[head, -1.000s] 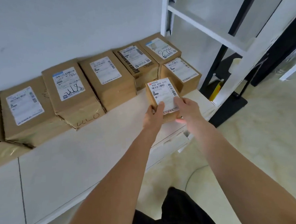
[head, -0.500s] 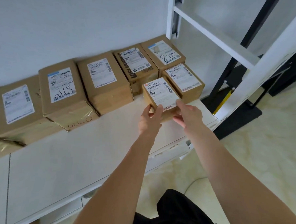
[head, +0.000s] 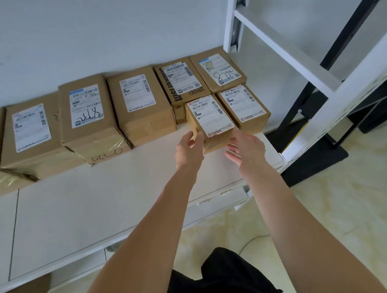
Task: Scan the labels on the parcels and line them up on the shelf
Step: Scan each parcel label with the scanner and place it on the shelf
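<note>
Small parcel set into the front row on the shelf, both hands at its sides.

The small parcel sits label-up on the white shelf, just beside another small parcel and in front of the back row of boxes. The left hand touches its left side with fingers nearly straight; the right hand is spread and relaxed beside its right side, grip apart, clamped on nothing. The risk I see: a careless nudge on letting go could twist it out of line or push the neighbour askew.
</note>
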